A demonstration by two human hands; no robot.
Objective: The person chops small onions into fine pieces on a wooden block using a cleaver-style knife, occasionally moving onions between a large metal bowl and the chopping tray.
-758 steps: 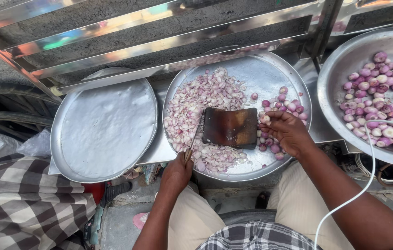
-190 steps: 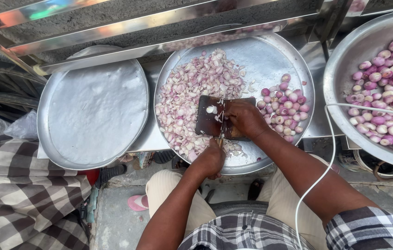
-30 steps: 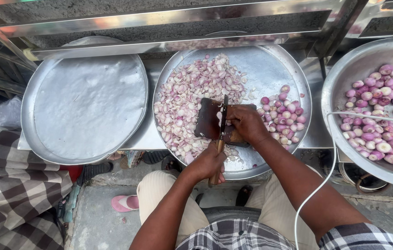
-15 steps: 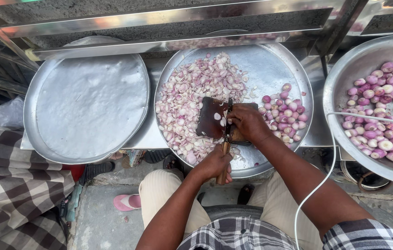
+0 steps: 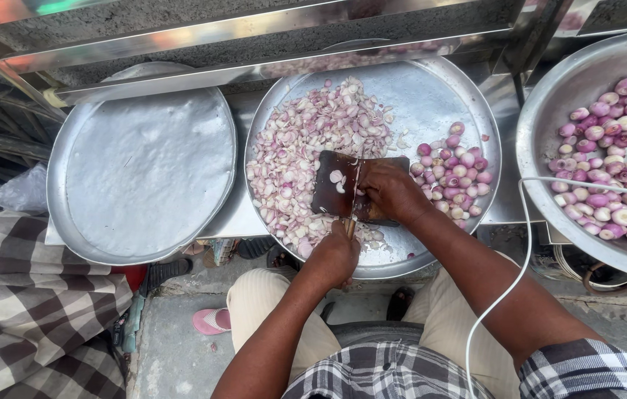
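Fingers of the left hand point(image 5: 334, 257) are curled tight around the handle of a knife point(image 5: 353, 198), whose thin blade runs away from the knuckles across a small dark cutting board point(image 5: 334, 193). Those of the right hand point(image 5: 389, 191) are bunched and pressed down on the board just right of the blade; whatever they pin there is hidden beneath them, so I cannot tell what it is.

Largest of what lies about is the wide steel bowl point(image 5: 550, 118) well to the right of the right fingers, heaped with peeled shallots point(image 5: 618, 168). Well to the left of the left fingers sits an overturned round steel tray point(image 5: 143, 166), bare on top. Under both hands is the middle steel tray point(image 5: 431, 92), which carries the board. Beyond and left of the knife-holding fingers spreads a broad heap of sliced shallot pieces point(image 5: 306, 148). Just right of the pressing fingers, nearly touching them, is a smaller cluster of whole shallots point(image 5: 455, 171). A white cable point(image 5: 509, 288) loops past the right forearm. On the board, just left of the blade, lie a couple of pale slices point(image 5: 337, 177).
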